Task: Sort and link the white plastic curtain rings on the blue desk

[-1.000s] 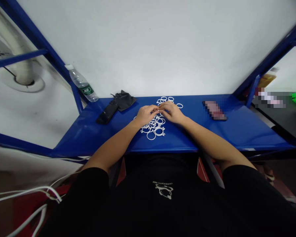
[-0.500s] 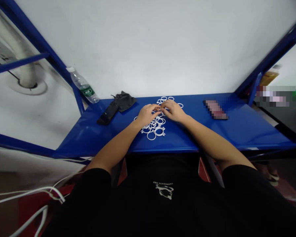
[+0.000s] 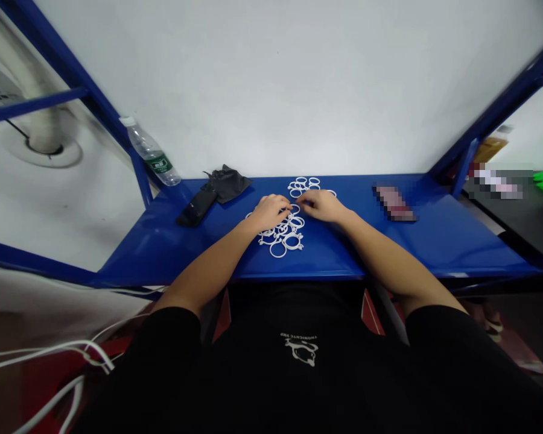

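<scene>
My left hand (image 3: 270, 212) reaches over a cluster of thin white plastic rings, its fingers bent and its thumb near the index finger. A white ring (image 3: 294, 209) shows at its fingertips, and the hand appears closed on the edge of it. My right hand (image 3: 323, 205) hovers just to the right, fingers bent and thumb a little apart, with nothing visible in them. Below the left hand lie several more white rings (image 3: 278, 249), some with small tabs and overlapping. Another group of white rings (image 3: 314, 181) sits behind the hands. My left palm hides part of the nearer cluster.
The blue table (image 3: 199, 253) meets a white wall at the back. To the left are a black phone (image 3: 197, 208), a crumpled black bag (image 3: 228, 184) and a leaning clear bottle (image 3: 152, 154). A blurred-out phone-like object (image 3: 394, 202) lies at right.
My two hands, fingertips together earlier, have separated slightly. The right hand has moved a little down and right, uncovering rings behind it and the ring between the hands.
</scene>
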`<state>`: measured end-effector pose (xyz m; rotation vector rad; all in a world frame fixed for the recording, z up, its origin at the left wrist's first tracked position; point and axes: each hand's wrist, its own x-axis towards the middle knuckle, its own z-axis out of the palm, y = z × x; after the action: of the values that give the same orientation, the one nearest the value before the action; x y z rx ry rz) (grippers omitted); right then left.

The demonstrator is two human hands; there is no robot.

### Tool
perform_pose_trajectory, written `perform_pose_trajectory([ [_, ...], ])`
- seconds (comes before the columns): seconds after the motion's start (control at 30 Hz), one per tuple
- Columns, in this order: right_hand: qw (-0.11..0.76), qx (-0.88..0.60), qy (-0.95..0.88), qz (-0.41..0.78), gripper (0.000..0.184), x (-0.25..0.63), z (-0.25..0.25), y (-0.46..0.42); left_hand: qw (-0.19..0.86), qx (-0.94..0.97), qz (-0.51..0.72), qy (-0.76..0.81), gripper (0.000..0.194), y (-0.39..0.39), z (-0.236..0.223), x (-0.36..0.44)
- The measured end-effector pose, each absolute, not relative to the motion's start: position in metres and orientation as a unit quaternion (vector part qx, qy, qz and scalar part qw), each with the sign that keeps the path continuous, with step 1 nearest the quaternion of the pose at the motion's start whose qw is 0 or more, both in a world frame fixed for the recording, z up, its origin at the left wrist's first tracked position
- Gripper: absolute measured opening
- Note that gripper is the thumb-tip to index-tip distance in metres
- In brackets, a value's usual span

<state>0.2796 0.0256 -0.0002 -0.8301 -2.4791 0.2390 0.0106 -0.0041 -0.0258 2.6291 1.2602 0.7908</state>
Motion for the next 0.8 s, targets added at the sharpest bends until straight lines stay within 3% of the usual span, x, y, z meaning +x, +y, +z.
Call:
perform_pose_trajectory([
  [0.1, 0.201, -0.284, -0.931, 0.106, 0.034, 0.266, -0.004, 0.018, 0.055, 0.866, 0.26, 0.423, 0.015, -0.004, -0.025, 0.011],
  [0.23, 0.195, -0.307, -0.927, 0.093, 0.036, 0.264, -0.008, 0.019, 0.051, 0.861, 0.261, 0.434, 0.013, -0.005, -0.024, 0.011],
  [0.47, 0.262, -0.29, -0.919, 0.058, 0.033, 0.265, -0.005, 0.016, 0.059, 0.855, 0.285, 0.43, 0.009, -0.007, -0.02, 0.012],
  [0.8, 0.296, -0.269, -0.912, 0.088, 0.024, 0.266, -0.002, 0.012, 0.026, 0.874, 0.311, 0.371, 0.024, -0.01, -0.016, 0.013],
])
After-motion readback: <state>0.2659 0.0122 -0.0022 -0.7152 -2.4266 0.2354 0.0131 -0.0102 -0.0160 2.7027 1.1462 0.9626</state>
